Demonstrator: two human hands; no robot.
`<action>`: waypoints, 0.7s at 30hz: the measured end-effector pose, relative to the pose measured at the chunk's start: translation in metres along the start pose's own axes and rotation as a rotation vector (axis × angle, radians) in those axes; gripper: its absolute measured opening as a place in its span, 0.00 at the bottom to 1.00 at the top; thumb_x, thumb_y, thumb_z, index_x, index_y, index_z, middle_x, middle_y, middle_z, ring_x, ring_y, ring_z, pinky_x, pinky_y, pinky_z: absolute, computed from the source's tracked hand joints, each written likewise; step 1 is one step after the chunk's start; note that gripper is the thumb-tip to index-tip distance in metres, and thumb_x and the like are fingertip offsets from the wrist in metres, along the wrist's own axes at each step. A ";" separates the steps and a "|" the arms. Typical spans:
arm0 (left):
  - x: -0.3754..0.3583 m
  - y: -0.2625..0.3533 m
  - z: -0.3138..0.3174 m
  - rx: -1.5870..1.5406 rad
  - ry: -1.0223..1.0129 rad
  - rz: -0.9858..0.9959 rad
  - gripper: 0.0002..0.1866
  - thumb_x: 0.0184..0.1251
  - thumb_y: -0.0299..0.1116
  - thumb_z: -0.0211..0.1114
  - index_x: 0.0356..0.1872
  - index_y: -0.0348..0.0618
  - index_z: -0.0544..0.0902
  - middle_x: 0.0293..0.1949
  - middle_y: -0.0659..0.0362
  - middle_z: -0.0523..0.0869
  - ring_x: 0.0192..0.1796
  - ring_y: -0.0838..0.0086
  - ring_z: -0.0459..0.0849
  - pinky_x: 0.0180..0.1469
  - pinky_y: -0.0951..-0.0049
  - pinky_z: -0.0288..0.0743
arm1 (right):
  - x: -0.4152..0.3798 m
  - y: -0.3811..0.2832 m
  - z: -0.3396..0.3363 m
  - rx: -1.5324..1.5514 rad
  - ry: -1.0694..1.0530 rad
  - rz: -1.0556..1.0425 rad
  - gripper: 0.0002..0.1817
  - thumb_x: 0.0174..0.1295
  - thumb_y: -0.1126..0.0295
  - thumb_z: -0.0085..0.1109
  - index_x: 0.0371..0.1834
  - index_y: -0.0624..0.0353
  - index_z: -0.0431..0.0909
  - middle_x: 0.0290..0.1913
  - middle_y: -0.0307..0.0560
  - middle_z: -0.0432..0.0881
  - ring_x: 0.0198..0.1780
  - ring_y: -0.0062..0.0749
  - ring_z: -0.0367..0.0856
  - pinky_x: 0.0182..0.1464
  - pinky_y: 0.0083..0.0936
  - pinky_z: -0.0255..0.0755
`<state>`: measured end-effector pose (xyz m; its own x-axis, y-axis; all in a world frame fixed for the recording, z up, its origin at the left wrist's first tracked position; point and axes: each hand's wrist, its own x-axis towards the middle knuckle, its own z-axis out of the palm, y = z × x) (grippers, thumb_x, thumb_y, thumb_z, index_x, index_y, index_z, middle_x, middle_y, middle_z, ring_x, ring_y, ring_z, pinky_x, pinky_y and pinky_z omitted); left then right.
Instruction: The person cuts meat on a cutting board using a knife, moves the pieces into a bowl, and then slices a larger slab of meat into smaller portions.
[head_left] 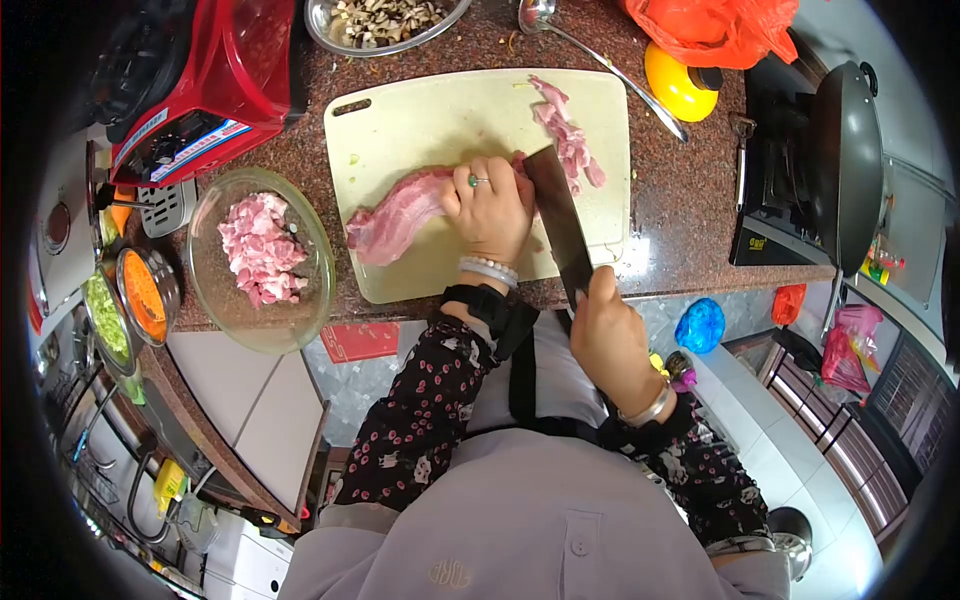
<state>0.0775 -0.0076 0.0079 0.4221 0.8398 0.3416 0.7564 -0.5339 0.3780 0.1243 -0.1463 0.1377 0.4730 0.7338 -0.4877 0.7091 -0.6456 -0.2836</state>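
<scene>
A long piece of raw meat [400, 212] lies across the pale cutting board [440, 110]. My left hand [490, 210], wearing a green-stoned ring, presses on the meat's right end with its fingers curled over it. In my right hand [612, 330] is the handle of a cleaver [560, 218]. Its broad dark blade stands just right of my left fingers, against the meat's cut end; whether it has entered the meat is hidden. Several cut strips of meat [570, 140] lie on the board's right side, beyond the blade.
Left of the board, a glass bowl [318, 290] holds chopped meat. A metal bowl [440, 32] of diced mushrooms and a ladle [620, 75] lie behind. A yellow round container [680, 85] stands back right, near a wok [845, 170] on the stove. Shredded carrot [143, 295] sits far left.
</scene>
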 end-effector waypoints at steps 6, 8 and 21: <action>-0.001 -0.007 -0.002 -0.045 -0.020 0.016 0.09 0.51 0.36 0.62 0.30 0.47 0.73 0.32 0.59 0.76 0.42 0.64 0.73 0.50 0.62 0.61 | 0.085 -0.041 0.007 -0.282 0.190 -0.215 0.11 0.58 0.75 0.53 0.41 0.62 0.64 0.32 0.51 0.77 0.23 0.45 0.82 0.22 0.32 0.78; -0.003 -0.005 -0.002 -0.048 -0.010 0.003 0.09 0.52 0.35 0.62 0.31 0.47 0.73 0.34 0.59 0.77 0.43 0.64 0.73 0.51 0.61 0.60 | 0.050 -0.019 0.019 -0.273 0.173 -0.177 0.11 0.57 0.75 0.53 0.41 0.63 0.64 0.33 0.50 0.77 0.22 0.42 0.82 0.21 0.30 0.77; -0.001 -0.004 -0.001 -0.053 -0.022 -0.019 0.10 0.52 0.34 0.62 0.31 0.45 0.72 0.33 0.58 0.76 0.43 0.63 0.73 0.50 0.60 0.60 | 0.052 0.006 0.025 -0.329 0.177 -0.236 0.12 0.58 0.74 0.52 0.44 0.61 0.65 0.33 0.49 0.77 0.24 0.37 0.84 0.21 0.27 0.77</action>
<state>0.0736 -0.0066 0.0068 0.4191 0.8514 0.3155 0.7371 -0.5219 0.4292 0.1397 -0.1173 0.0905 0.3403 0.8964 -0.2842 0.9236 -0.3753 -0.0780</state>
